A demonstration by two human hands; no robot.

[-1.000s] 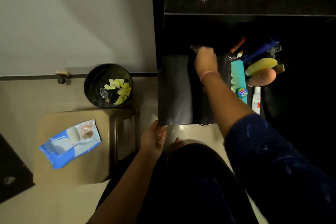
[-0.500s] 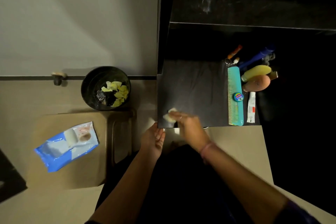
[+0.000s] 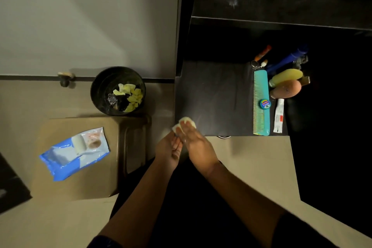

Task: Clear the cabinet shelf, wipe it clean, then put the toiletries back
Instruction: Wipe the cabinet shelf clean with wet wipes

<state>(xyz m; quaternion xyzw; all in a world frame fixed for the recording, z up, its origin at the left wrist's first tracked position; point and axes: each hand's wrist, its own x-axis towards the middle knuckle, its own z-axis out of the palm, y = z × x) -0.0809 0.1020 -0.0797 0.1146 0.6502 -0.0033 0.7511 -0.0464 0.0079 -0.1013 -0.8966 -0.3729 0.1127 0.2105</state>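
The dark cabinet shelf [image 3: 213, 94] is bare on its left part. At its front left corner my right hand [image 3: 198, 143] presses a crumpled white wipe [image 3: 186, 122] under its fingertips. My left hand [image 3: 170, 150] is cupped palm-up just below that corner, touching the right hand, with nothing gripped. Along the shelf's right side lie a teal comb [image 3: 261, 106], a small round tin [image 3: 265, 104], a white tube [image 3: 279, 116], a yellow bottle [image 3: 285, 76], a brown bottle [image 3: 287, 90] and a blue-handled item [image 3: 285, 59].
A black bin [image 3: 117, 90] with yellow scraps stands on the floor left of the shelf. A blue pack of wipes [image 3: 74, 152] lies on a beige stool [image 3: 84, 167]. The light wall is behind; a darker shelf sits above.
My right hand has swept the wipe from the back of the shelf forward to its front left corner. My left hand stays cupped below the edge.
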